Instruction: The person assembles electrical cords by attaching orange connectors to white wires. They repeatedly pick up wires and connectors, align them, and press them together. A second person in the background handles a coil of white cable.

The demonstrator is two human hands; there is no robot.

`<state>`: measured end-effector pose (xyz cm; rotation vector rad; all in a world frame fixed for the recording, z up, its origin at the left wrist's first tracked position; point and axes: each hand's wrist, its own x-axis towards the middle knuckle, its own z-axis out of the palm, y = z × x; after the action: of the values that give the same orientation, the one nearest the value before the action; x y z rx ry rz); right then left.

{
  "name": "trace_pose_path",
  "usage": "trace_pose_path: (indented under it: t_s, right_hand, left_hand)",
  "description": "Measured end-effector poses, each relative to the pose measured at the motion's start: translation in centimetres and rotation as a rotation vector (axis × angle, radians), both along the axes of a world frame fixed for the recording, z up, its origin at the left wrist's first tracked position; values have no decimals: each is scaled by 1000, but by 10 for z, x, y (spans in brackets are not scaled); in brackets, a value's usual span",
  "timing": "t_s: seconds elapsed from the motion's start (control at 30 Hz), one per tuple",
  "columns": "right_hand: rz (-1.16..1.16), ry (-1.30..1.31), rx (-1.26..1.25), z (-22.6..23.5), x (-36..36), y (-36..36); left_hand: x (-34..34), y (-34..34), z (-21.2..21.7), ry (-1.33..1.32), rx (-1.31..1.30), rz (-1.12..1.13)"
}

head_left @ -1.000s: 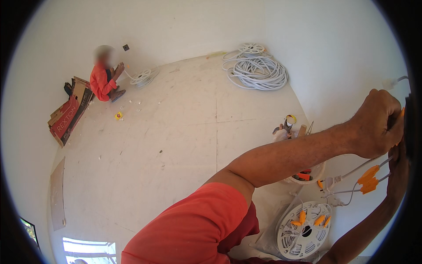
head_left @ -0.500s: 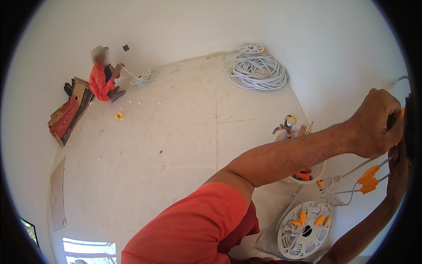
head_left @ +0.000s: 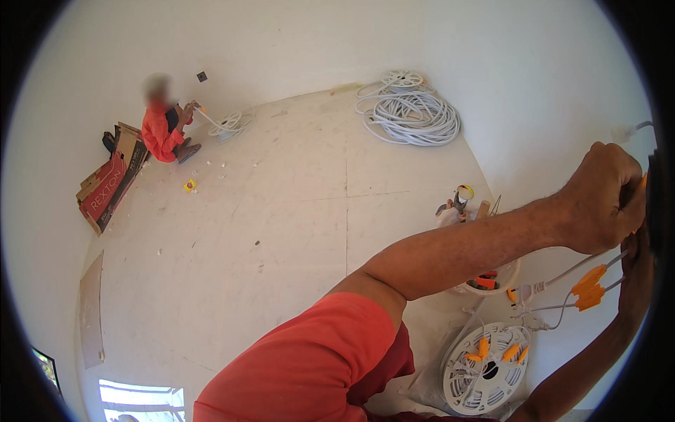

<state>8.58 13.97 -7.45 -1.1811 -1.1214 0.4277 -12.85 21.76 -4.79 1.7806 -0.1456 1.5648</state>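
Observation:
My left arm, in a red sleeve, reaches across to the far right, where my left hand (head_left: 606, 200) is closed in a fist against the wall. A bit of orange shows at its fingers, but what they grip is mostly hidden. Just below it is my right hand (head_left: 635, 246), its fingers covered by the left hand and the dark picture edge. A black object (head_left: 655, 204) stands beside both hands, cut off by the rim. Under them hang grey-white cables (head_left: 573, 269) with orange tags (head_left: 589, 288) and a white plug (head_left: 531, 290).
A white reel of strip cable (head_left: 485, 373) with orange tags stands below. Behind my forearm is a tool bucket (head_left: 512, 274) with pliers (head_left: 455, 202). Coiled white tubing (head_left: 415, 116) lies in the far corner. A co-worker (head_left: 163, 130) squats far left by a small reel (head_left: 226, 125) and flattened cardboard (head_left: 112, 179).

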Motion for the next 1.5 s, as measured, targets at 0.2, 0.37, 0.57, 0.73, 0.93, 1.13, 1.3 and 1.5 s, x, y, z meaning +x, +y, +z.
trace_pose_path:
  t_s: [0.2,0.37,0.57,0.73,0.93,1.13,1.3,1.5]
  right_hand:
    - [-186,-185,-148,25,-45,-15]
    - [153,-184,40,32,-63,-6]
    - [474,-157,39,40,-46,-6]
    - [283,-110,-90,35,-40,-4]
    - [284,-122,-44,27,-39,-1]
    - [354,-192,-28,31,-41,0]
    - [399,-270,9,31,-46,-2]
    - [436,-274,8,33,-48,1]
  left_hand:
    - [-16,10,0,149,125,202]
    - [-21,14,-1,374,-81,-3]
    - [-25,0,8,517,-196,-44]
    - [-21,-1,9,540,-211,-47]
    - [-18,2,5,359,-195,-58]
    - [-19,10,2,343,-183,-29]
    - [-19,13,2,272,-194,-32]
    - [-19,21,-6,190,-380,-71]
